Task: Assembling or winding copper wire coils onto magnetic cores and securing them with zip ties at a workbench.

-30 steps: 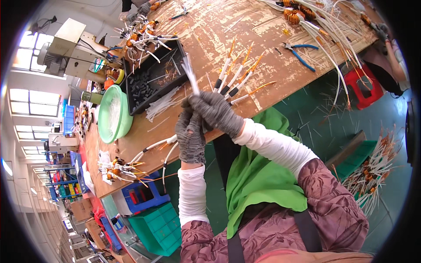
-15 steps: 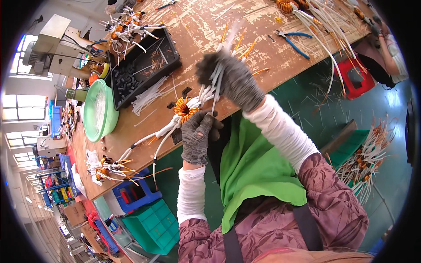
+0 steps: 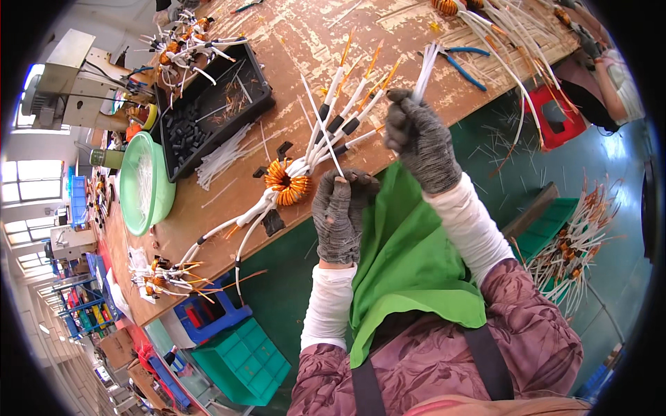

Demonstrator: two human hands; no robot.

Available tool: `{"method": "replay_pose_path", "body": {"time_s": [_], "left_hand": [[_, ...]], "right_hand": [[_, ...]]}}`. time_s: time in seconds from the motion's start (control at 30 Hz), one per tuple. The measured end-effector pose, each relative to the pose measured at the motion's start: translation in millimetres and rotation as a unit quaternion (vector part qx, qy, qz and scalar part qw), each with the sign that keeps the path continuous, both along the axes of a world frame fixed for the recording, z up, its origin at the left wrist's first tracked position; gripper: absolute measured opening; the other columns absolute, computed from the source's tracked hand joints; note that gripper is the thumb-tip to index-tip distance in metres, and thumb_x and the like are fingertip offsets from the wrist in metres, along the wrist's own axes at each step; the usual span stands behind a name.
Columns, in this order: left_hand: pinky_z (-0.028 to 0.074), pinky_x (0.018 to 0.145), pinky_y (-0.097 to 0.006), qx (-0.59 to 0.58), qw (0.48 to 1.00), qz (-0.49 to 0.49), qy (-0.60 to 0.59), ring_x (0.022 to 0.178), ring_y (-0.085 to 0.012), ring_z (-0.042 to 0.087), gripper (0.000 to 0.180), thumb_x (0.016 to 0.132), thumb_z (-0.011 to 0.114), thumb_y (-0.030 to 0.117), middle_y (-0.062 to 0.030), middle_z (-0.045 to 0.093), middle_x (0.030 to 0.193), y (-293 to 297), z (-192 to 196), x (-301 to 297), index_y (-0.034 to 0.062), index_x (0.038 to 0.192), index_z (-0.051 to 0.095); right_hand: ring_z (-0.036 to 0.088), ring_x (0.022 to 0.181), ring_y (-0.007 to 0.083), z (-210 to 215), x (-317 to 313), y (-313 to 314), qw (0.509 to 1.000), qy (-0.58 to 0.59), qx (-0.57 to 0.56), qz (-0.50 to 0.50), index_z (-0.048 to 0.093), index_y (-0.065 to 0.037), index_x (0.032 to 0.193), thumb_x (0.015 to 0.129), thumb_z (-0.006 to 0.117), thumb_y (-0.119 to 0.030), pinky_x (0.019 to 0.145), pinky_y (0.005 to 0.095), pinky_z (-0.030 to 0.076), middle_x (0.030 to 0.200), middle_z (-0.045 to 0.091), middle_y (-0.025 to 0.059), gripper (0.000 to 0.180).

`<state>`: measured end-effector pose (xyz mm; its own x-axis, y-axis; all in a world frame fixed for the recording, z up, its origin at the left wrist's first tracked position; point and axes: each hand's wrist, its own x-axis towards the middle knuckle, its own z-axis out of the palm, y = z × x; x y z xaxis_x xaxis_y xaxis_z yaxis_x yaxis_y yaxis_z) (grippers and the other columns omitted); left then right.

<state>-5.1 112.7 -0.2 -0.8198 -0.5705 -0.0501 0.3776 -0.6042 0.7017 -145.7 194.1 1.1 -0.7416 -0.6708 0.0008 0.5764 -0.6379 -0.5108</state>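
My left hand, in a grey glove, is closed with its fingertips pinching one end of a thin white cable tie. That tie slants up across the white-sleeved leads of a coil. The copper-wound ring coil lies at the table's near edge, just left of this hand. Black sleeves sit on its fanned leads, which end in bare orange tips. My right hand, gloved in grey too, is closed round a bundle of white cable ties pointing upward, to the right of the leads.
A black tray with black tube pieces stands left, beside loose white ties and a green basin. Blue-handled pliers lie beyond my right hand. More coils lie on the table. A co-worker's arm shows at far right.
My right hand has moved right and down, away from the leads, with the bundle of ties. My left hand has shifted slightly right, off the coil's edge. The leads now show uncovered.
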Motion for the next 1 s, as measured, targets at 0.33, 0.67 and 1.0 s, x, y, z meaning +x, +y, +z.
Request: {"method": "replay_pose_path", "body": {"time_s": [0.33, 0.67, 1.0], "left_hand": [[0.046, 0.075, -0.025, -0.279, 0.942, 0.031, -0.186, 0.081, -0.0123, 0.056, 0.02, 0.088, 0.056, 0.011, -0.0049, 0.061, 0.088, 2.0, -0.8, 0.4, -0.0011, 0.104, 0.056], [0.045, 0.068, -0.023, -0.42, 0.871, 0.006, -0.256, 0.072, -0.0087, 0.054, 0.02, 0.087, 0.058, 0.012, -0.0025, 0.061, 0.08, -32.8, 41.3, 9.8, -0.0018, 0.101, 0.059], [0.046, 0.067, -0.024, -0.521, 0.813, 0.147, -0.212, 0.07, -0.0116, 0.057, 0.012, 0.086, 0.057, 0.006, -0.007, 0.063, 0.077, -64.1, 9.0, -21.9, -0.0002, 0.094, 0.063]], "right_hand": [[0.053, 0.077, 0.0054, -12.7, 32.8, 3.1, 0.929, 0.268, 0.253, 0.027, 0.063, -0.001, 0.097, 0.08, 0.068, -0.013, 0.069, 0.0239, 0.046, 0.082, 0.063, 0.0001, 0.022], [0.056, 0.056, 0.0268, -28.9, 22.3, 7.1, 0.763, 0.561, 0.322, -0.012, 0.063, -0.005, 0.08, 0.074, 0.071, -0.02, 0.054, 0.0315, 0.045, 0.063, 0.057, 0.012, 0.019], [0.029, 0.041, 0.0021, -27.3, 0.7, -36.6, 0.953, -0.066, 0.241, 0.169, 0.057, -0.008, 0.101, 0.087, 0.059, -0.021, 0.037, 0.0188, 0.022, 0.055, 0.036, -0.0077, 0.019]]}}
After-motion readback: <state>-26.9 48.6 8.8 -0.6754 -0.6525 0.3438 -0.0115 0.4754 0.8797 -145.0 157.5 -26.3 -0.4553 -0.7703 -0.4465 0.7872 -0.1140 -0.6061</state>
